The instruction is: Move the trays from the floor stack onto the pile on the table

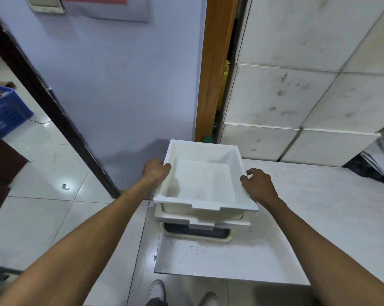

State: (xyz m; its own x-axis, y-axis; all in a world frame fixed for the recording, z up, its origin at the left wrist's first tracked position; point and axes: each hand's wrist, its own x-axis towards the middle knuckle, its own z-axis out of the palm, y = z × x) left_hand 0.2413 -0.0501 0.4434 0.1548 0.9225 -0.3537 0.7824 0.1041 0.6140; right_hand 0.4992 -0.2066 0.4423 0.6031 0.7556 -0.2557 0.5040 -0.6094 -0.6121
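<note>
Roughly level tray [200, 182], mouth up, notch nearward

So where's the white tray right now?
The white tray sits mid-frame in the head view, atop the pile at the left edge of the table, with the left hand and right hand gripping its sides.

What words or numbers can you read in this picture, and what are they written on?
No text here can be read.
The sheet on the wall: cut off at the top, no letters show.
The blue crate: a pale patch on its side, too blurred to read.
The top tray: plain white, no label.
</note>
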